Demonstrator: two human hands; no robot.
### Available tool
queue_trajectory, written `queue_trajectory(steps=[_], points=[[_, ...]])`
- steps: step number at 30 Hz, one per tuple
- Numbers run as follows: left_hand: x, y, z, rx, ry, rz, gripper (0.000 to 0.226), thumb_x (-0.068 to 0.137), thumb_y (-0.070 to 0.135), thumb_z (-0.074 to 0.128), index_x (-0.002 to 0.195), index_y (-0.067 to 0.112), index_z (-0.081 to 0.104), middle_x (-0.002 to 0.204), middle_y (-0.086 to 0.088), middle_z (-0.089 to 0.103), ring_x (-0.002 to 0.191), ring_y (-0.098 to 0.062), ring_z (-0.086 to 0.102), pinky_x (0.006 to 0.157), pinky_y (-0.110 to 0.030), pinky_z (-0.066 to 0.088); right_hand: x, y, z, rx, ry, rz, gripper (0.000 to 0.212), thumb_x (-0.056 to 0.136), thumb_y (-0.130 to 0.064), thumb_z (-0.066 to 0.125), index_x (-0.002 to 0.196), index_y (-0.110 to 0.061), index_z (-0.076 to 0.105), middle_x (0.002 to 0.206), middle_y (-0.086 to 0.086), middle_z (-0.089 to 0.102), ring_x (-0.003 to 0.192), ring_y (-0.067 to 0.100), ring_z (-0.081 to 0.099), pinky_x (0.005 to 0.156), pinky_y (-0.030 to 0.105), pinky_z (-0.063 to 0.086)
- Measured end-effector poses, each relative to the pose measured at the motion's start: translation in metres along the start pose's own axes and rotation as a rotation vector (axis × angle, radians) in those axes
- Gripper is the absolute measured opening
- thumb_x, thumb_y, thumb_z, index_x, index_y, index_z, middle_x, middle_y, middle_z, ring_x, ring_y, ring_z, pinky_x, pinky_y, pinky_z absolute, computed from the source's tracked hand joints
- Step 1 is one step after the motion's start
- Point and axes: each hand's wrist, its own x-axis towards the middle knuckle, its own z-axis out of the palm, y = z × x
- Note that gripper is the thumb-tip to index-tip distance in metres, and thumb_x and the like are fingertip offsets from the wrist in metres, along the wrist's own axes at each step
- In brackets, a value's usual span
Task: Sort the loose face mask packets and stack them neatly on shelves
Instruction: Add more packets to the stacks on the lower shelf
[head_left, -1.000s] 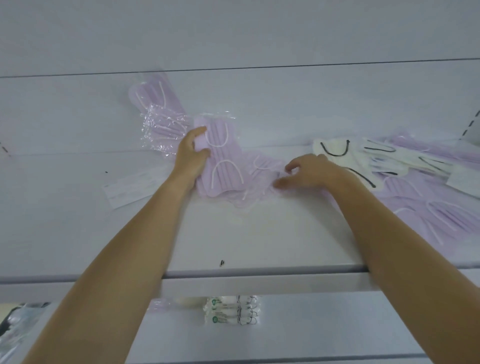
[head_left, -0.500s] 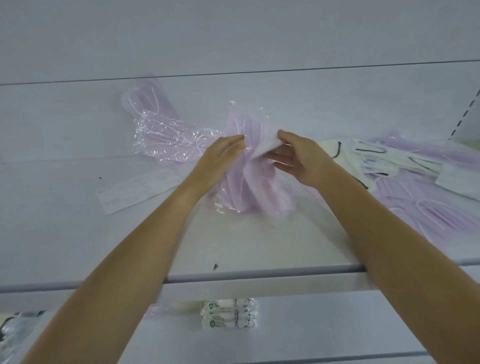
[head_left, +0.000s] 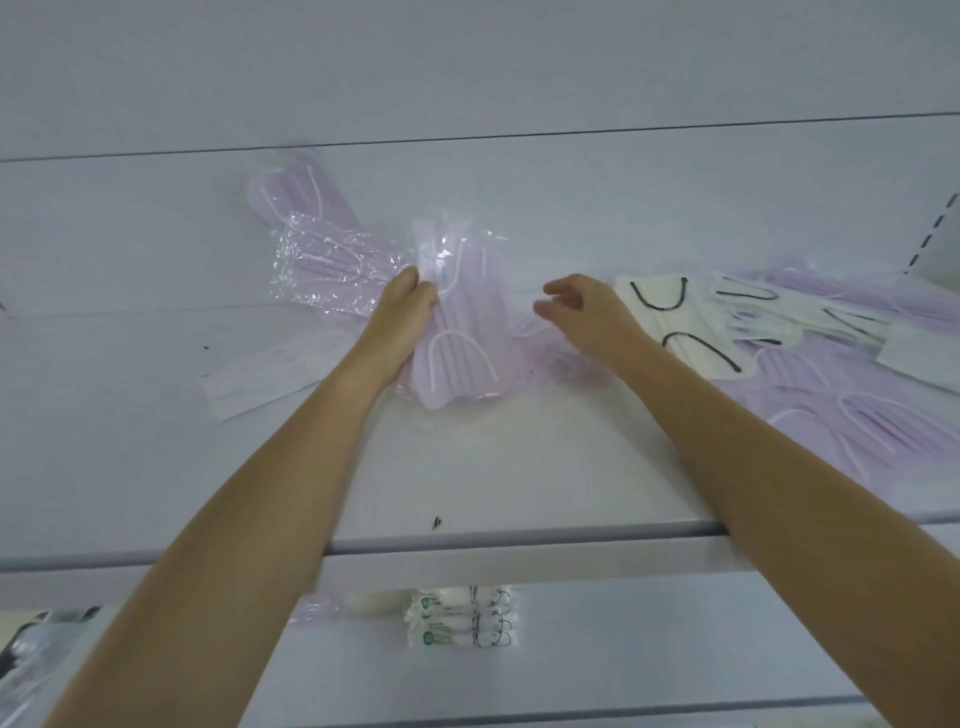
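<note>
My left hand grips the left edge of a clear packet of purple face masks that stands tilted on the white shelf. My right hand hovers just right of that packet with loosely curled fingers and holds nothing. Two more purple packets lie behind my left hand against the back wall. To the right, white mask packets with black ear loops and a spread of loose purple packets cover the shelf.
A flat white packet lies left of my left forearm. Below the shelf's front lip, stacked white packets with green labels sit on a lower shelf. A slotted upright marks the right end.
My right hand has let go of the purple packet and drawn back to the right. The packet has settled lower, held only by my left hand.
</note>
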Motion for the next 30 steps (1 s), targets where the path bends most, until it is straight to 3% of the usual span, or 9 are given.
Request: queue_trajectory(steps=[2,4,7,10,12,17,22,26,30], points=[[0.002,0.003,-0.004,-0.03,0.091,-0.067,0.012,0.084,0.003,0.038,0.077,0.013,0.039,0.078,-0.007,0.035,0.071,-0.016,0.033,0.067,-0.031,0.027,-0.001,0.009,0.003,-0.544,-0.049,0.022,0.069,0.082,-0.056,0.059,0.135,-0.017,0.04,0.129,0.009,0.053,0.124,0.027,0.044,0.103,0.039,0.031],[0.004,0.004,-0.006,-0.093,0.165,-0.124,0.027,0.085,0.006,0.037,0.065,0.022,0.029,0.065,0.002,0.025,0.058,-0.013,0.023,0.054,-0.026,0.024,-0.001,0.013,0.007,-0.681,-0.087,0.054,0.081,0.078,-0.065,0.056,0.138,-0.016,0.033,0.133,0.01,0.05,0.129,0.029,0.038,0.105,0.041,0.025],[0.003,0.002,-0.008,-0.133,0.226,-0.201,0.033,0.087,0.01,0.035,0.061,0.024,0.022,0.057,0.007,0.019,0.044,-0.009,0.018,0.038,-0.022,0.019,0.002,0.012,0.006,-0.503,-0.108,-0.009,0.075,0.08,-0.052,0.064,0.139,-0.018,0.033,0.129,0.004,0.055,0.125,0.025,0.042,0.109,0.04,0.026],[0.005,0.002,-0.009,-0.15,0.233,-0.227,0.033,0.087,0.012,0.034,0.06,0.025,0.02,0.057,0.006,0.017,0.048,-0.012,0.016,0.048,-0.028,0.015,-0.001,0.009,0.008,-0.26,-0.141,-0.088,0.067,0.082,-0.027,0.069,0.139,-0.02,0.036,0.125,-0.003,0.058,0.104,0.019,0.054,0.092,0.031,0.041],[0.006,0.002,-0.01,-0.157,0.235,-0.234,0.031,0.086,0.013,0.034,0.061,0.025,0.021,0.058,0.005,0.018,0.05,-0.013,0.017,0.051,-0.029,0.015,-0.002,0.008,0.011,-0.193,-0.148,-0.144,0.063,0.083,-0.014,0.065,0.139,-0.022,0.038,0.121,-0.005,0.059,0.085,0.015,0.054,0.077,0.026,0.042],[0.01,0.001,-0.013,-0.152,0.242,-0.287,0.024,0.089,0.019,0.031,0.065,0.025,0.029,0.063,0.004,0.029,0.054,-0.015,0.028,0.052,-0.027,0.023,0.004,0.009,0.011,-0.089,-0.019,-0.215,0.054,0.084,0.003,0.051,0.133,-0.02,0.046,0.114,-0.003,0.059,0.063,0.003,0.047,0.063,0.014,0.041],[0.018,-0.004,-0.014,-0.086,0.302,-0.249,0.027,0.09,0.01,0.031,0.065,0.019,0.036,0.063,0.002,0.036,0.055,-0.015,0.032,0.048,-0.026,0.024,0.008,-0.006,-0.017,0.318,0.334,-0.341,0.057,0.077,0.016,0.038,0.12,-0.017,0.052,0.109,-0.004,0.061,0.072,0.004,0.051,0.062,0.009,0.038],[0.019,-0.008,-0.012,-0.1,0.248,-0.144,0.03,0.087,0.004,0.035,0.061,0.019,0.032,0.063,0.001,0.032,0.057,-0.016,0.027,0.051,-0.027,0.021,0.005,-0.011,-0.042,0.944,0.354,-0.195,0.051,0.079,0.016,0.04,0.113,-0.021,0.053,0.106,-0.007,0.064,0.076,0.005,0.059,0.06,0.014,0.045],[0.011,-0.002,-0.003,-0.252,0.022,-0.127,0.027,0.097,0.028,0.042,0.085,0.019,0.064,0.082,0.001,0.065,0.071,-0.014,0.06,0.066,-0.023,0.046,0.002,-0.01,-0.016,0.732,0.224,-0.166,0.05,0.082,0.017,0.044,0.117,-0.018,0.05,0.109,-0.004,0.062,0.079,0.005,0.058,0.064,0.012,0.045]])
